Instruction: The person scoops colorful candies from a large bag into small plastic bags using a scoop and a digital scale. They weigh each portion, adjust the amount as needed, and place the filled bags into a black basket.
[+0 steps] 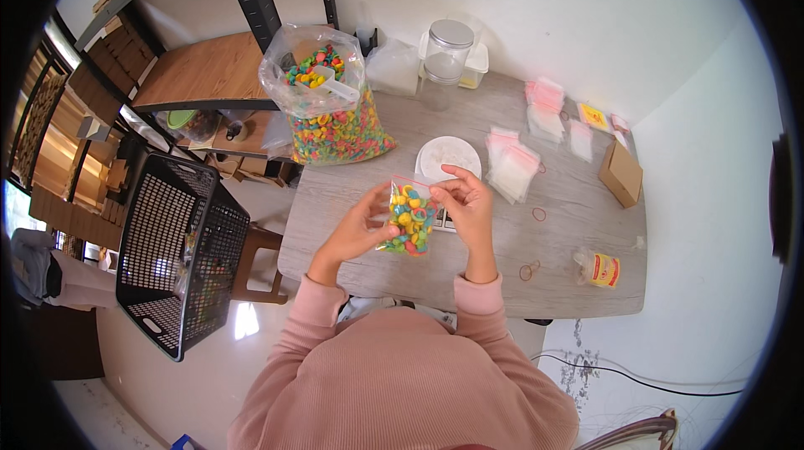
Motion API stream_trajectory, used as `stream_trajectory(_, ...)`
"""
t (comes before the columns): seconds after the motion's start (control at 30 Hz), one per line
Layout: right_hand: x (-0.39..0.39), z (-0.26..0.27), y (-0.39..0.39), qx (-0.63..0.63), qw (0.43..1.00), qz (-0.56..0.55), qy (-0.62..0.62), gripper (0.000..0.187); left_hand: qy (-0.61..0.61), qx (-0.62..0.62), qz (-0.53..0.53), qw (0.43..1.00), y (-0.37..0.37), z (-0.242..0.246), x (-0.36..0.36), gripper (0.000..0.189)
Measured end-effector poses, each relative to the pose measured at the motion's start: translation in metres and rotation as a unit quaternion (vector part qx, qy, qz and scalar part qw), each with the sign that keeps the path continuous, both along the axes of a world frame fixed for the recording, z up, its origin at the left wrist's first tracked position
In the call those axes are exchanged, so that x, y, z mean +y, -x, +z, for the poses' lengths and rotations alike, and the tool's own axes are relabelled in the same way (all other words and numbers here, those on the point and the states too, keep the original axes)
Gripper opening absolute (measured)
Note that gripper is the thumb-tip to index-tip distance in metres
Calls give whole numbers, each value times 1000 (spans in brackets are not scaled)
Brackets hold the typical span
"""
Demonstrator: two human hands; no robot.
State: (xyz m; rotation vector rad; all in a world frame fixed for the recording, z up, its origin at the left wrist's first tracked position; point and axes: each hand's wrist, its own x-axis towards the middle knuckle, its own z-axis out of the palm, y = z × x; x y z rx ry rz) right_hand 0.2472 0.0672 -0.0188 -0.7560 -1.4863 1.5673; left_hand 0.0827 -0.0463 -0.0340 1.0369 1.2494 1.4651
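Observation:
A small clear zip bag (411, 221) full of colourful ring-shaped and round pieces is held up before me, over the table's near part. My left hand (361, 224) grips its left side, thumb across the front. At the upper right corner, the fingertips of my right hand (463, 199) pinch the bag near its red zip strip. Just beyond my hands sits a white kitchen scale (450, 158) with a round, bare plate; the bag and my right hand partly cover its lower part. A large open plastic bag (339, 130) of the same pieces stands at the back left, a white scoop (333, 82) resting inside.
Stacks of unused zip bags (514, 164) lie right of the scale, near rubber bands (539, 214). A clear jar (447, 51) stands at the back. A cardboard box (622, 174) is by the right edge. A black crate (182, 255) sits left on a brown stool (260, 265).

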Motion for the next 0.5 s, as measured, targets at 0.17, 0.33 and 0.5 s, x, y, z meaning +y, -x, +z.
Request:
stream_trajectory(0.17, -20, -14, 20, 112, 992, -8, 53, 46, -17, -96, 11, 995, -15, -19, 8, 38)
stream_trajectory(0.33, -28, -21, 12, -84, 991, 104, -11, 43, -51, -85, 145, 985, -26, -28, 13, 31)
stream_trajectory(0.5, -24, -28, 11, -71, 989, 131, -19, 43, 30, -131, 135, 982, -18, -22, 10, 23)
